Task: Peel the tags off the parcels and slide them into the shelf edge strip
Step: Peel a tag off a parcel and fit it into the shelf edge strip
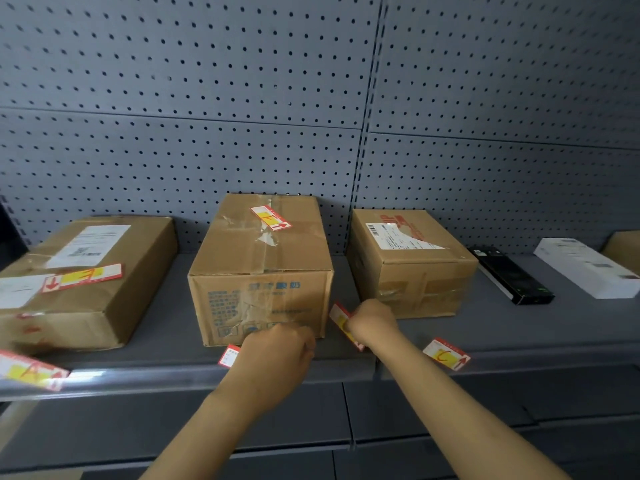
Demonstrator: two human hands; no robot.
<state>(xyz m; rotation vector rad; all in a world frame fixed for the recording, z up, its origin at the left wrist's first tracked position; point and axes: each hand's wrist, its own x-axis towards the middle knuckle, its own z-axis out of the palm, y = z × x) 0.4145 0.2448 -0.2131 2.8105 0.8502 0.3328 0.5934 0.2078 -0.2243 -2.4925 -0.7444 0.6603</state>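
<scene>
The edge strip runs left to right along the shelf's front lip, just below both hands, so any tag must end with its long axis level with it. The left hand curls over the lip in front of the middle box; a tag end pokes out at its left side, low by the strip. I cannot tell whether the fingers pinch that tag or merely press it, since the back of the hand hides them. The right hand grips a second tag, held steeply tilted, its long axis running down and to the right, above the shelf and just right of the middle box's front corner. By my judgement it needs turning level and lowering before it can slide in, and the right hand is the nearer for that.

Another tag lies loose on the shelf right of the right forearm. At far left a blurred tag sits at the strip, partly cut off.

Further back, tags remain stuck on top of the left box and the middle box. The right box shows only a shipping label.
</scene>
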